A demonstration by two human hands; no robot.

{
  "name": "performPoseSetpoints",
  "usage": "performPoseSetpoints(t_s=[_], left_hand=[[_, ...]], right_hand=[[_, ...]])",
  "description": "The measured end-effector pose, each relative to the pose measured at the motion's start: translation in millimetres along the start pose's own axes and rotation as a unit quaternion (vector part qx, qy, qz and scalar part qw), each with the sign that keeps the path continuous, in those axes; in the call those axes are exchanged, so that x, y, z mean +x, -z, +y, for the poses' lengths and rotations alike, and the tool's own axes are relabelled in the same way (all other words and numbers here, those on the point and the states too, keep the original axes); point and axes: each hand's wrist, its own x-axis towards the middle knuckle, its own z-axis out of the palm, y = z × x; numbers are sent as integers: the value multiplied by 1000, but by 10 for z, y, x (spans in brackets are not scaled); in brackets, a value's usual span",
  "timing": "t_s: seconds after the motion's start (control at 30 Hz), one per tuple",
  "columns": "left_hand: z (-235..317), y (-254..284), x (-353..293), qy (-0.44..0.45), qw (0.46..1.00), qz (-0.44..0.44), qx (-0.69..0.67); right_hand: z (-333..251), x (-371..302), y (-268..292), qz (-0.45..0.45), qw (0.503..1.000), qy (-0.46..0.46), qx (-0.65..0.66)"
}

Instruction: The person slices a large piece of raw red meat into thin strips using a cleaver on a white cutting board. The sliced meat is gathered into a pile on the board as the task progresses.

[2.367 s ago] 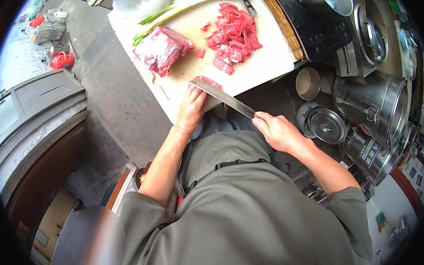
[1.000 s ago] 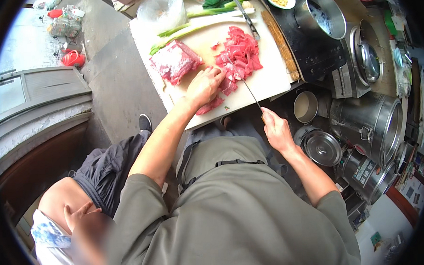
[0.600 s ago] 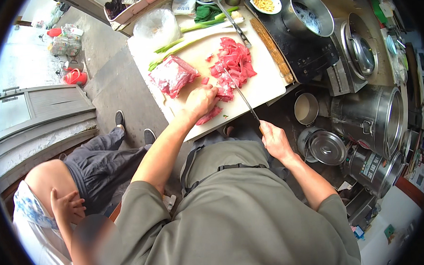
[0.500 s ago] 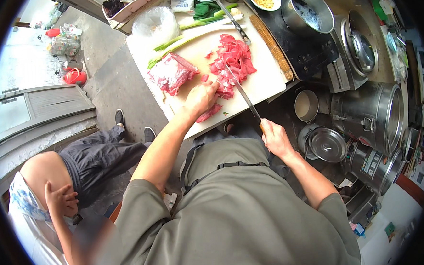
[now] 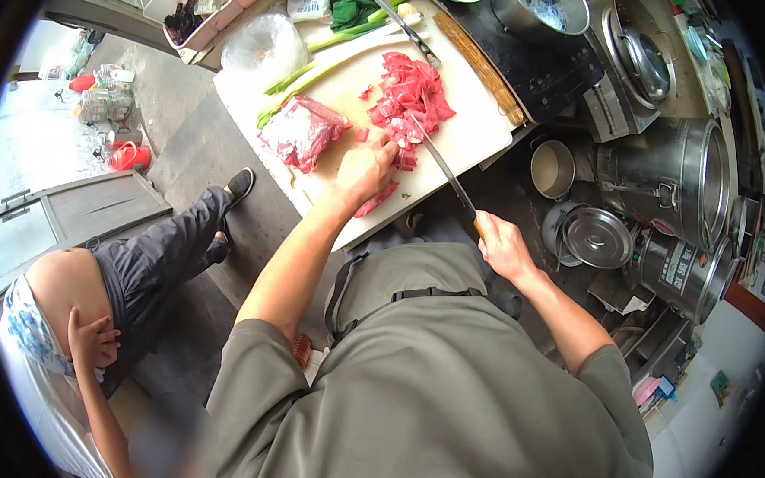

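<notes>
My right hand (image 5: 504, 246) is closed round the handle of a long knife (image 5: 453, 175). Its blade reaches up and left, with the tip at the near edge of a pile of red raw meat slices (image 5: 414, 90). My left hand (image 5: 366, 168) presses down with bent fingers on a strip of raw meat (image 5: 377, 201), close to the blade. Most of that strip is hidden beneath the hand. A larger chunk of raw meat (image 5: 303, 132) lies to the left on the pale cutting board (image 5: 479, 139).
Green onions (image 5: 339, 61), a clear plastic bag (image 5: 264, 50) and a metal ladle (image 5: 406, 26) lie toward the board's far side. A black cooktop (image 5: 551, 70) and metal pot (image 5: 543, 5) stand right. Another person (image 5: 70, 294) is at my left.
The other person's legs have shifted, one foot now farther forward. The whole view has moved slightly. My hands keep nearly the same place at the meat and the knife.
</notes>
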Motion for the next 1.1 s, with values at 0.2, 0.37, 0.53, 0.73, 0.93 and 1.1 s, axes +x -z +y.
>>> performPoseSetpoints(t_s=[0.2,0.37,0.53,0.73,0.93,1.1], left_hand=[[-2,10,-52,80,992,29,-92],[-107,-115,-146,29,994,52,-92],[-5,-58,-181,-11,998,66,-7],[-31,-123,-112,85,993,64,-44],[-72,-179,-112,126,983,110,-77],[-34,-117,-136,82,976,169,-114]], right_hand=[[24,-27,-76,1,1000,2,9],[-25,-21,-154,-42,997,-42,48],[-34,-58,-251,-38,994,-74,67],[7,-130,-312,-25,993,-77,83],[-34,-176,-372,-26,993,-72,89],[-4,-212,-434,-12,993,-65,96]])
